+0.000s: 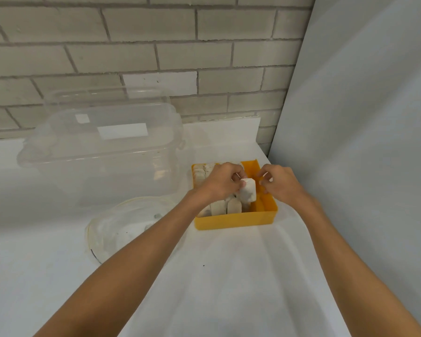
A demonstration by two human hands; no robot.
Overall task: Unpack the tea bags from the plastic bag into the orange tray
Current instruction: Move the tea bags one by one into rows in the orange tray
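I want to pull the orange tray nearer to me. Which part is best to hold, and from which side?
Probably the right wall of the tray, taken from above on the right. That compartment is bare, so fingers fit inside the rim, while the left part is packed with upright tea bags.

Pale grey painted brick wall (131, 45) at back, running bond, darker mortar lines; one brick (159, 81) whiter than the rest; white tabletop (229, 276) butts against the wall; plain light-grey panel (362, 117) stands along the right side; soft even light, faint shadows.
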